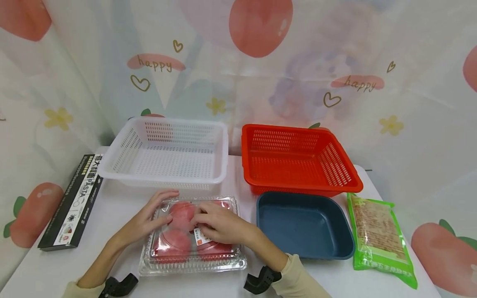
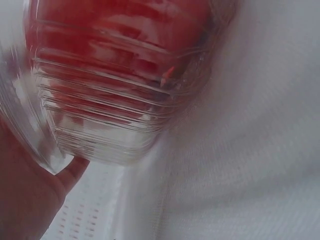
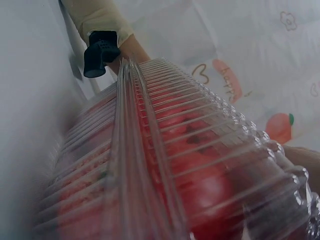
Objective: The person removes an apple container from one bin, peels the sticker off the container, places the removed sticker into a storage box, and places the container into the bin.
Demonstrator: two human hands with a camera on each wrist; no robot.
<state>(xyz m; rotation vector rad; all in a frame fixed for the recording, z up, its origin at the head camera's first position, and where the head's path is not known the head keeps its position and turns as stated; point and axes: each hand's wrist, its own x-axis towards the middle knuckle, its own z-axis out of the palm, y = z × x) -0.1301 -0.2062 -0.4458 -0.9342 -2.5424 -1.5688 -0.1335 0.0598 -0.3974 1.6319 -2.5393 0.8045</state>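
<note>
A clear plastic clamshell box (image 1: 193,238) holding red tomatoes (image 1: 175,243) lies flat at the near centre of the white table (image 1: 41,269), lid side up. The left hand (image 1: 149,218) rests on the box's left side, fingers extended over the lid and thumb against the ribbed side wall; this placement appears to steady the container. The right hand (image 1: 220,225) lies on top of the lid with fingers bent over its centre, beside a small label (image 1: 201,239); whether those fingers pinch the lid or merely press it cannot be determined. The left wrist view shows the ribbed wall (image 2: 110,115) close up with the thumb below it. Just right of the box sits a dark blue tray (image 1: 303,225), and further right lies a green packet of noodles (image 1: 380,240). At the left edge lies a black pasta box (image 1: 72,203). Farther back, a white perforated basket (image 1: 165,153) stands on the left and a red perforated basket (image 1: 298,159) on the right, side by side and open-topped. A fruit-patterned backdrop (image 1: 261,62) closes the far side.
</note>
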